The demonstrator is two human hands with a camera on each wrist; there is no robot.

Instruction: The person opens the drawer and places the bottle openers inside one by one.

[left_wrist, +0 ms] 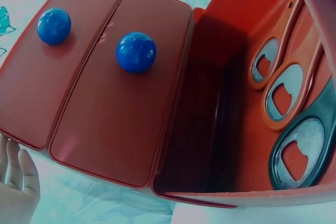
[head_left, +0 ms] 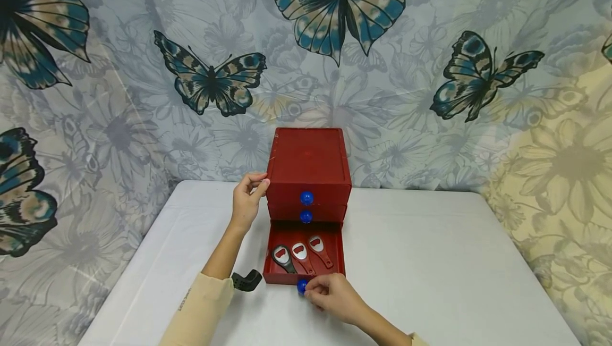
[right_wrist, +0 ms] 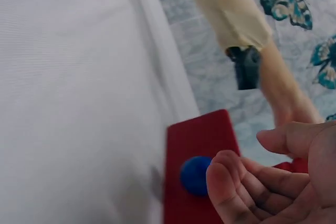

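Observation:
A red three-drawer cabinet (head_left: 308, 155) stands on the white table with its bottom drawer (head_left: 282, 278) pulled out. In that drawer lie a black-handled bottle opener (head_left: 289, 267) and two red bottle openers (head_left: 308, 267), (head_left: 325, 256), also visible in the left wrist view. My left hand (head_left: 246, 203) rests its fingertips against the cabinet's upper left side. At the drawer's front, my right hand (head_left: 333, 296) has its loosely bent fingers at the blue knob (head_left: 302, 286). In the right wrist view the thumb is apart from this knob; whether the fingertips touch it is hard to tell.
Blue knobs (head_left: 307, 197), (head_left: 306, 216) mark the two upper drawers, both pushed in. A black wrist-camera mount (head_left: 247, 281) juts from the left sleeve beside the drawer. Behind the white table (head_left: 421, 261) hangs a butterfly-print cloth (head_left: 363, 96).

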